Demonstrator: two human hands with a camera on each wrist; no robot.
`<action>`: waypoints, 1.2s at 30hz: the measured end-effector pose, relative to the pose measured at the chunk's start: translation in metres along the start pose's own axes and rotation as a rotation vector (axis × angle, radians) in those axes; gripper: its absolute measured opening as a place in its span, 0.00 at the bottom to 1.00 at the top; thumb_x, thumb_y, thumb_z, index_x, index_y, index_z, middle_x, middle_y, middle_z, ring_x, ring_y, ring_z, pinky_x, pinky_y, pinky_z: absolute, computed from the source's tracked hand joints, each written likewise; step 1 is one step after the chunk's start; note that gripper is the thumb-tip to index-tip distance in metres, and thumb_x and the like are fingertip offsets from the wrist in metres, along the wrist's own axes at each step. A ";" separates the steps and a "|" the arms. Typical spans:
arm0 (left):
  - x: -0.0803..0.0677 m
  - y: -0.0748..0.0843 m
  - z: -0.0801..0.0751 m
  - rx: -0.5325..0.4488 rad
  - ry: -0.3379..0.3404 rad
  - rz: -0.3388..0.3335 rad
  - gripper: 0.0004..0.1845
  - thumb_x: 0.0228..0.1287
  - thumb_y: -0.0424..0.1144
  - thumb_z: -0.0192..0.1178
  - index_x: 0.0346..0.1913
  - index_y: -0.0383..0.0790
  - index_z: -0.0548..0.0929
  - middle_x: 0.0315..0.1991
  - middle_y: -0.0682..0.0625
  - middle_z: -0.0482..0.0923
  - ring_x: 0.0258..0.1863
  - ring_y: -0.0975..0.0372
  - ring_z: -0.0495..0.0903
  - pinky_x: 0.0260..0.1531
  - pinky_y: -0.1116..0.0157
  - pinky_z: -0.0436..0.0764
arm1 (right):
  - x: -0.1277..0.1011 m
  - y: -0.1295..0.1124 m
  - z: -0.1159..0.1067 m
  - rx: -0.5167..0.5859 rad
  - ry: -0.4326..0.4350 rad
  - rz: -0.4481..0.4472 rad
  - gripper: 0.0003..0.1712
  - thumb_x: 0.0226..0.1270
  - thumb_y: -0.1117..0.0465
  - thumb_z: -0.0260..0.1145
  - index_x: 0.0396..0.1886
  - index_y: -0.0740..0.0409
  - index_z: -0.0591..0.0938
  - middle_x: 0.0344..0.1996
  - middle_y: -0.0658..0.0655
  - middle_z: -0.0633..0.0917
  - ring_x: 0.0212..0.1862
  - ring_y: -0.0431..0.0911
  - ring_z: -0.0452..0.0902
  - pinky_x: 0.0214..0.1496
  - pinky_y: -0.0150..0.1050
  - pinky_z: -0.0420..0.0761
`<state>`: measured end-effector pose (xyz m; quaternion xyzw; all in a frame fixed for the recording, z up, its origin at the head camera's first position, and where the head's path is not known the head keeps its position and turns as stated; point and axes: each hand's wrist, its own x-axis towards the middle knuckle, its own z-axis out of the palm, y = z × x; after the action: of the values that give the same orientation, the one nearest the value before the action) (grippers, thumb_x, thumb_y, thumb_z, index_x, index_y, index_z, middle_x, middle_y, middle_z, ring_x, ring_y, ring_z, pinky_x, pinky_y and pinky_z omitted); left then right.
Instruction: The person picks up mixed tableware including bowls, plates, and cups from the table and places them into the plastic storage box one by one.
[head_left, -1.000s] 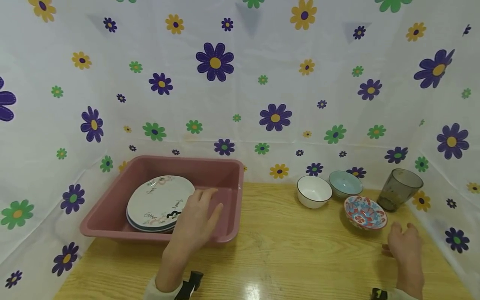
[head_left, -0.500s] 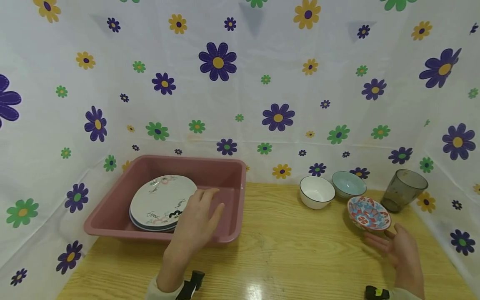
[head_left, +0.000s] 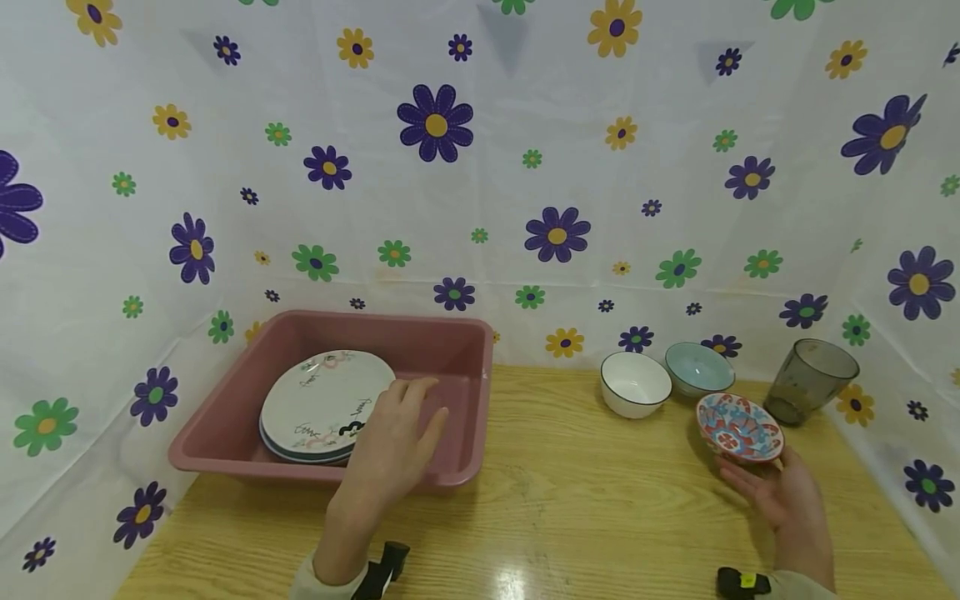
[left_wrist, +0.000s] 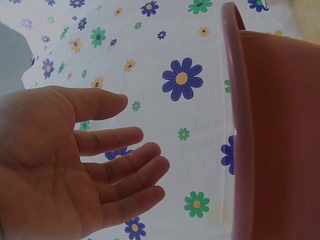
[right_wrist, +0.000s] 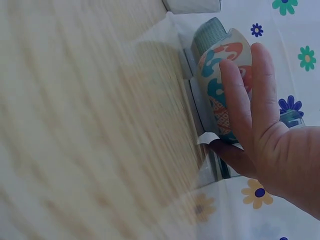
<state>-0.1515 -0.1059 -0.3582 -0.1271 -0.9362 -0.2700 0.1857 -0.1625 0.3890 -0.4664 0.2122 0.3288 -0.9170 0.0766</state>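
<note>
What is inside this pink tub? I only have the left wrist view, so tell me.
Observer: A stack of plates lies in the tub, towards its left side; the left hand is open over the near rim.
Operator: Report the right hand.
Observer: The right hand grips a patterned bowl, which is tilted.
Operator: List what stands near it.
Observer: A white bowl, a blue bowl and a grey cup stand behind it.
</note>
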 end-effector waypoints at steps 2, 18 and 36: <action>0.000 0.000 0.000 -0.001 -0.003 -0.002 0.21 0.67 0.39 0.64 0.60 0.33 0.77 0.53 0.37 0.77 0.52 0.47 0.78 0.51 0.48 0.80 | 0.000 0.001 0.001 0.011 0.001 -0.004 0.34 0.79 0.42 0.31 0.78 0.30 0.31 0.33 0.61 0.81 0.37 0.62 0.85 0.52 0.53 0.82; -0.001 -0.001 0.000 -0.009 -0.027 -0.018 0.21 0.68 0.40 0.63 0.60 0.33 0.77 0.53 0.37 0.77 0.53 0.47 0.77 0.52 0.48 0.79 | 0.004 0.005 0.006 -0.006 0.040 -0.080 0.33 0.79 0.52 0.28 0.77 0.26 0.30 0.64 0.57 0.73 0.38 0.51 0.86 0.57 0.47 0.80; 0.000 -0.001 0.001 -0.007 -0.045 -0.024 0.22 0.69 0.41 0.62 0.61 0.34 0.76 0.54 0.37 0.76 0.53 0.47 0.77 0.53 0.48 0.79 | 0.002 0.005 0.017 -0.108 0.255 -0.146 0.33 0.80 0.61 0.26 0.79 0.36 0.36 0.77 0.46 0.48 0.35 0.41 0.85 0.55 0.38 0.81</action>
<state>-0.1518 -0.1065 -0.3595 -0.1226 -0.9406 -0.2724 0.1610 -0.1687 0.3739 -0.4584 0.2981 0.3992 -0.8668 -0.0211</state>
